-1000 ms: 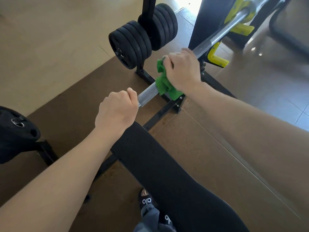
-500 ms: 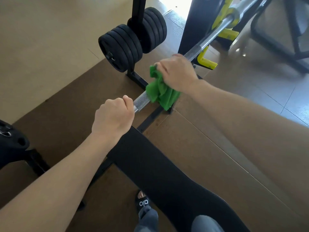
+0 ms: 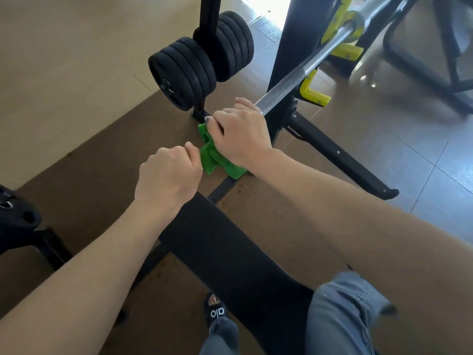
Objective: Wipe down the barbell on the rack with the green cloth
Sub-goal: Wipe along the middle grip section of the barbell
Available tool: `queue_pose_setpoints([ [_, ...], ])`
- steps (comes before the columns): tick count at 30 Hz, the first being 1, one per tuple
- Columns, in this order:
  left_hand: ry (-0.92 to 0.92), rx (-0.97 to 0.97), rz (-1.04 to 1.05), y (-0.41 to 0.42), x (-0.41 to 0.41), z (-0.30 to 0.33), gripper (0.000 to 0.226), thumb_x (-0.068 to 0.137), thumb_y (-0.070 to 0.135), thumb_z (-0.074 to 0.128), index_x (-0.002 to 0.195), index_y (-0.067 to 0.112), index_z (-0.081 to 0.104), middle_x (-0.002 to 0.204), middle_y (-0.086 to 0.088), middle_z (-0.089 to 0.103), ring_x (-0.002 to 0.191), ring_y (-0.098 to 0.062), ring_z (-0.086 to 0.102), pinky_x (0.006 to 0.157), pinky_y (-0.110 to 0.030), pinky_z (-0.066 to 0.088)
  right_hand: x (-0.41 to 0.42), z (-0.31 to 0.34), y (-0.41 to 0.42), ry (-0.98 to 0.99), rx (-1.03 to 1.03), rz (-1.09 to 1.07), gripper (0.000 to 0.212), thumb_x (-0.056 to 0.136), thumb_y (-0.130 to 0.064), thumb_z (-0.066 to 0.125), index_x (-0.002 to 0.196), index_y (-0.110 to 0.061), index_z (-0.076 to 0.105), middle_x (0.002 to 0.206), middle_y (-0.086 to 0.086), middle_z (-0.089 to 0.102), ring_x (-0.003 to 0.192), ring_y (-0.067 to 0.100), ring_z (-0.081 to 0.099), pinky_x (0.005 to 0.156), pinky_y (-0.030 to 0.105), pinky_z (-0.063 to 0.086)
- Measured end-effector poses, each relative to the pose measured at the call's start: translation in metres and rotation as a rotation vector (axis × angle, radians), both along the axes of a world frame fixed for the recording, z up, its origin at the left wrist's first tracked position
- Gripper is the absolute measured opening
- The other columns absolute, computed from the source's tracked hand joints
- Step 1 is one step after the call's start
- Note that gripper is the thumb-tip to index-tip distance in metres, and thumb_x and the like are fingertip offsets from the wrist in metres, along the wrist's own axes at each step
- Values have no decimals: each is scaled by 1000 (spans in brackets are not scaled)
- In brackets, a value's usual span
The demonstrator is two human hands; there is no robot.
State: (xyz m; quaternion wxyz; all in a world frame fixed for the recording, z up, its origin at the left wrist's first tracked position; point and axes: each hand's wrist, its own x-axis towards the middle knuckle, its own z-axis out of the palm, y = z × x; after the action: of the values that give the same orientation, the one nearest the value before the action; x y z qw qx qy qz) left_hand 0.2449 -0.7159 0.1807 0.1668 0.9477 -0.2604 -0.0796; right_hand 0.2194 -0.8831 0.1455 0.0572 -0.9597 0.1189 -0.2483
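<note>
The barbell (image 3: pixel 289 84) runs as a bright steel shaft from the upper right of the frame down to the centre, resting near the top on a yellow hook (image 3: pixel 340 26) of the black rack (image 3: pixel 294 39). At the centre of the frame the right hand (image 3: pixel 240 131) is wrapped over the shaft with its fingers (image 3: pixel 217 119) curled round the green cloth (image 3: pixel 215 160), which is bunched about the bar and hangs in folds below the palm. Just left and below it, touching the cloth's edge, the left hand (image 3: pixel 169 175) is closed in a fist on the bar, its fingers curled under and the thumb lying on top; the shaft itself is hidden between the two hands. Both bare forearms reach in from the lower corners of the frame. Under them a black padded bench (image 3: pixel 230 252) stretches from the centre toward the bottom edge. In the upper middle a stack of black weight plates (image 3: pixel 189 70) sits on a post, and another dark plate (image 3: pixel 15 208) shows at the left edge. A second yellow hook (image 3: pixel 314 93) juts from the rack upright right of centre. At the bottom are grey trouser legs (image 3: pixel 340 316) and a foot in a black slide sandal (image 3: pixel 216 312) on the brown floor mat (image 3: pixel 89 162); grey tiles (image 3: pixel 409 129) fill the right side.
</note>
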Motion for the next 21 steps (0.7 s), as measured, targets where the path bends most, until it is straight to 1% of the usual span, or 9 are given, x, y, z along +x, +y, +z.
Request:
queue_pose_setpoints([
  [2, -13, 32, 14, 0, 0, 2, 62, 110, 35, 22, 85, 4, 70, 80, -16, 62, 79, -38, 62, 71, -39, 41, 1, 4, -11, -9, -9, 73, 46, 101, -31, 40, 56, -23, 43, 53, -12, 46, 50, 14, 38, 99, 38, 45],
  [5, -36, 27, 31, -8, -1, 11, 53, 110, 35, 21, 81, 14, 59, 76, -8, 53, 73, -29, 50, 71, -37, 34, 5, 6, -21, 27, -48, 201, 49, 102, -33, 35, 55, -24, 42, 52, -10, 53, 48, 15, 43, 95, 39, 46],
  [8, -69, -21, 39, -45, -1, 19, 54, 111, 35, 21, 92, 10, 65, 79, -8, 52, 74, -29, 49, 71, -37, 34, 10, 9, -39, 91, -92, 289, 52, 102, -35, 29, 55, -24, 46, 51, -10, 52, 50, 15, 46, 95, 39, 45],
  [10, -81, -24, 73, -76, 4, 21, 60, 111, 35, 20, 96, 4, 69, 81, -11, 54, 77, -33, 54, 72, -37, 35, 13, 12, -79, 98, -104, 254, 53, 103, -35, 27, 59, -22, 54, 57, -5, 60, 55, 20, 54, 98, 38, 43],
  [12, -89, -12, 130, -99, 8, 14, 62, 110, 35, 19, 88, 4, 68, 81, -14, 59, 76, -34, 57, 71, -38, 39, 16, 19, -140, 167, -131, 182, 53, 104, -37, 23, 66, -19, 56, 68, 3, 68, 63, 28, 59, 95, 39, 43],
  [14, -99, 16, 152, -112, 8, 4, 60, 109, 36, 18, 80, 7, 62, 80, -16, 63, 74, -36, 61, 69, -38, 45, 23, 23, -189, 274, -194, 128, 54, 101, -40, 10, 67, -20, 46, 70, 9, 66, 61, 30, 46, 87, 40, 40],
  [16, -92, 49, 156, -118, 7, -2, 58, 106, 37, 19, 81, 7, 62, 81, -16, 68, 71, -36, 61, 66, -38, 46, 28, 28, -202, 359, -238, 145, 58, 97, -41, -2, 71, -21, 46, 69, 10, 63, 61, 26, 35, 84, 41, 36],
  [18, -37, 59, 204, -123, 6, -1, 59, 103, 39, 19, 81, 7, 64, 78, -14, 70, 70, -35, 64, 67, -40, 50, 31, 26, -206, 356, -206, 142, 64, 99, -38, 2, 76, -16, 58, 69, 10, 62, 63, 26, 38, 88, 42, 36],
  [21, -7, 81, 233, -125, 7, 2, 58, 102, 40, 22, 78, 10, 66, 69, -12, 69, 68, -35, 65, 70, -45, 54, 21, 27, -193, 277, -86, 71, 56, 104, -34, 27, 78, -9, 70, 72, 13, 69, 73, 33, 57, 86, 40, 39],
])
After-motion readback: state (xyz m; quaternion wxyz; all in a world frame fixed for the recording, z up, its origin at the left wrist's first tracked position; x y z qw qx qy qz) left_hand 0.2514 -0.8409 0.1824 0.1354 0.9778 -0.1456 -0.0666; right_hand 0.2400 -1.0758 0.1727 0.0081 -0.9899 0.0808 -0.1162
